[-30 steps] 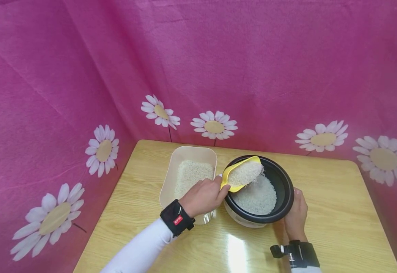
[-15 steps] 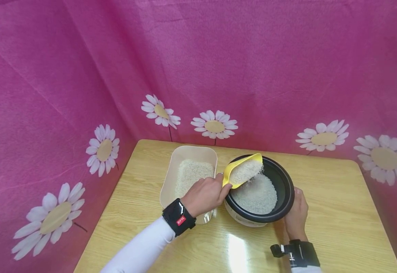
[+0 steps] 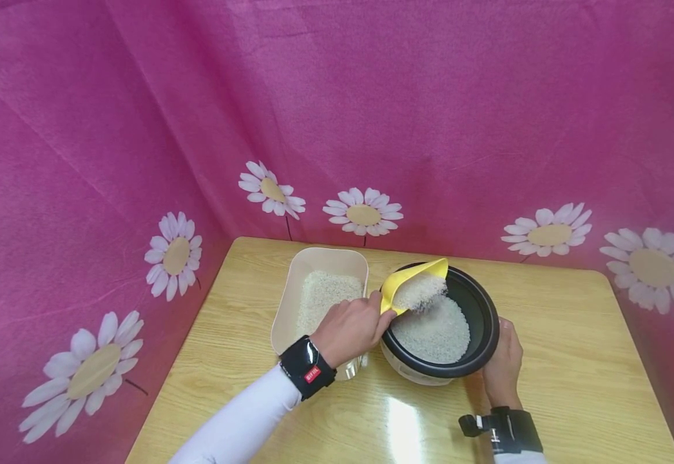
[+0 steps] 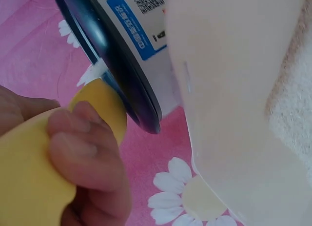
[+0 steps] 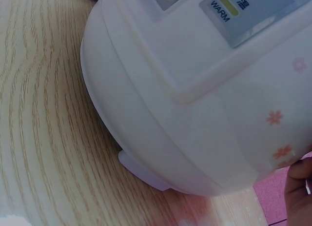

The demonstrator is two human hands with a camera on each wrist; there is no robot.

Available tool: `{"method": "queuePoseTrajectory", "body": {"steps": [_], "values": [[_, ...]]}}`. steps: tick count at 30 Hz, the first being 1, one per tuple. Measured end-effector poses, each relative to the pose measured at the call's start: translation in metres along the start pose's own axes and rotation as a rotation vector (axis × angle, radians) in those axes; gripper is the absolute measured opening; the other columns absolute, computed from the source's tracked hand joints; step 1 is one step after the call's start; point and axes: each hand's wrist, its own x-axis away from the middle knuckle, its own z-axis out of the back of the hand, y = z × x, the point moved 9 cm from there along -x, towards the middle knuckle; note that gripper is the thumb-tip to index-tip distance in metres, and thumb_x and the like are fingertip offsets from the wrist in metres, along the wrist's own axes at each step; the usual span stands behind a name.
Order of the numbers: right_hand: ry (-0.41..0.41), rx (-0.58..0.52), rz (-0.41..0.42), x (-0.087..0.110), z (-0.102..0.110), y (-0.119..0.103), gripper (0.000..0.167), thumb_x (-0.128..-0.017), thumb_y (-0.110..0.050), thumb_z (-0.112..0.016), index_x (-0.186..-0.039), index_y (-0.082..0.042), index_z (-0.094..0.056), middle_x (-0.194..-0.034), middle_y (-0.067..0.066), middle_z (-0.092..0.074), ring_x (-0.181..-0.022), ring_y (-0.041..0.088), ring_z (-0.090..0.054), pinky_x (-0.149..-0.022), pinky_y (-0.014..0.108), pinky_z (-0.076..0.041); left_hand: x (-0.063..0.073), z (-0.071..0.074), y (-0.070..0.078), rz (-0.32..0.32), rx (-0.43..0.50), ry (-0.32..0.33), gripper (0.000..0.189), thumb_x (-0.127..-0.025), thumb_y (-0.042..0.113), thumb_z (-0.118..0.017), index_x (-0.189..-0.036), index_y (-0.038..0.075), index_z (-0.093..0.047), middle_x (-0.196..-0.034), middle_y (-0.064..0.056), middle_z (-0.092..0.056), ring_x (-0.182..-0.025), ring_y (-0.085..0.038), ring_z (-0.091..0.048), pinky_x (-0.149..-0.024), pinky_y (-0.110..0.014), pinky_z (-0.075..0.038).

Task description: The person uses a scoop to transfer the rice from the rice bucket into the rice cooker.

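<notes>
My left hand (image 3: 351,328) grips the handle of a yellow scoop (image 3: 409,278), its fingers curled round it in the left wrist view. Rice (image 3: 421,292) fills the scoop, which tilts over the dark inner pot of a white rice cooker (image 3: 482,351). More rice (image 3: 438,332) lies inside that pot. On the cooker's right side, below the black rim, my right hand (image 3: 502,367) holds the body. The right wrist view shows only part of this hand (image 5: 300,189) against the cooker's flowered wall (image 5: 229,133); most fingers are hidden.
Left of the cooker stands a pale plastic container (image 3: 283,316) with rice in it, partly under my left hand. Both stand on a wooden table (image 3: 569,361). Pink cloth (image 3: 459,129) with printed daisies hangs behind and along the sides.
The scoop has tipped further and shifted slightly right, with my left wrist turning. Rice in it has slid toward its lower edge. My right hand and the cooker stay in place.
</notes>
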Motion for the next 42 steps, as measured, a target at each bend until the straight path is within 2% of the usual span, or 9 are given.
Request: {"method": "queuePoseTrajectory", "body": {"steps": [9,18,27,32,42], "values": [[-0.002,0.031,-0.007,-0.001,0.0,0.001,0.046,-0.112,-0.047,-0.025,-0.128,-0.024,-0.062,-0.095,-0.022,-0.061,-0.088,0.001,-0.056,-0.076,0.013,-0.044,-0.002,0.003,0.0,0.005,-0.06,0.04,0.036,-0.106,0.042,-0.054,-0.09,0.01,-0.055,-0.062,0.007,-0.044,-0.049,-0.009,-0.046,-0.042,-0.025,-0.03],[0.001,-0.007,0.001,0.0,-0.001,0.001,0.046,-0.111,-0.05,-0.027,-0.126,-0.025,-0.063,-0.093,-0.02,-0.063,-0.085,0.0,-0.057,-0.074,0.013,-0.045,-0.002,0.002,0.004,-0.011,-0.172,0.098,0.035,-0.106,0.044,-0.053,-0.094,0.01,-0.056,-0.064,0.002,-0.056,-0.055,-0.016,-0.065,-0.045,-0.031,-0.048],[-0.006,-0.046,0.005,-0.001,-0.002,0.0,0.044,-0.111,-0.05,-0.028,-0.12,-0.025,-0.063,-0.091,-0.016,-0.061,-0.083,0.003,-0.056,-0.075,0.015,-0.045,-0.003,0.002,0.008,-0.01,-0.239,0.129,0.036,-0.105,0.046,-0.055,-0.104,0.011,-0.061,-0.068,0.002,-0.059,-0.057,-0.013,-0.064,-0.047,-0.03,-0.05],[-0.007,-0.031,-0.01,0.0,-0.002,0.001,0.045,-0.111,-0.051,-0.027,-0.12,-0.026,-0.063,-0.091,-0.016,-0.061,-0.086,0.004,-0.056,-0.077,0.016,-0.044,-0.003,0.004,0.008,-0.015,-0.249,0.148,0.035,-0.104,0.046,-0.056,-0.104,0.011,-0.061,-0.067,0.002,-0.058,-0.056,-0.012,-0.063,-0.047,-0.029,-0.05],[-0.006,-0.039,0.002,-0.001,-0.001,0.0,0.045,-0.11,-0.053,-0.029,-0.121,-0.026,-0.063,-0.093,-0.014,-0.062,-0.087,0.005,-0.057,-0.077,0.015,-0.045,-0.001,0.009,0.012,-0.046,-0.295,0.233,0.032,-0.103,0.044,-0.06,-0.101,0.013,-0.061,-0.067,0.001,-0.059,-0.055,-0.014,-0.064,-0.045,-0.03,-0.05]]}}
